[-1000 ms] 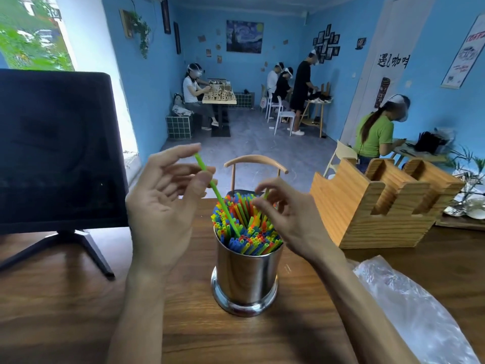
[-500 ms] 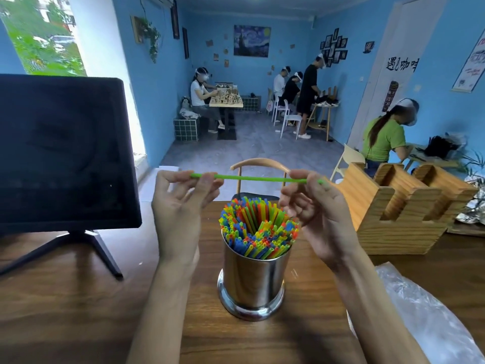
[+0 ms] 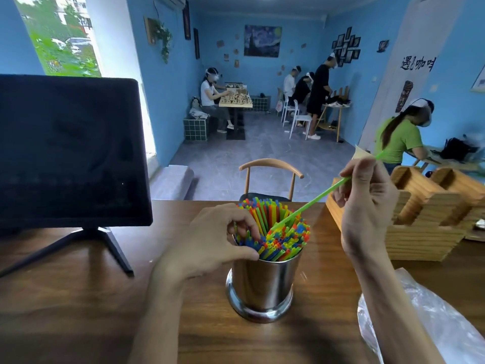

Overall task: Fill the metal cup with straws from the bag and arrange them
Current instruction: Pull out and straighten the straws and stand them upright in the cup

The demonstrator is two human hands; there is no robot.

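A shiny metal cup (image 3: 262, 282) stands on the wooden table (image 3: 78, 311), packed with several coloured straws (image 3: 280, 237). My right hand (image 3: 367, 206) pinches a green straw (image 3: 315, 199) up and to the right of the cup, its lower tip slanting down into the bundle. My left hand (image 3: 215, 240) rests at the cup's left rim, its fingers curled among the straws and its thumb along the near edge. The clear plastic bag (image 3: 425, 324) lies on the table at the lower right.
A dark monitor on a stand (image 3: 68, 153) fills the left of the table. A wooden holder (image 3: 425, 216) stands at the right, close behind my right hand. A chair back (image 3: 270, 166) shows beyond the table's far edge. Several people sit and stand across the room.
The green straw was held level between both hands above the cup; now only my right hand holds it, tilted tip-down into the cup. My left hand dropped to the straws at the rim.
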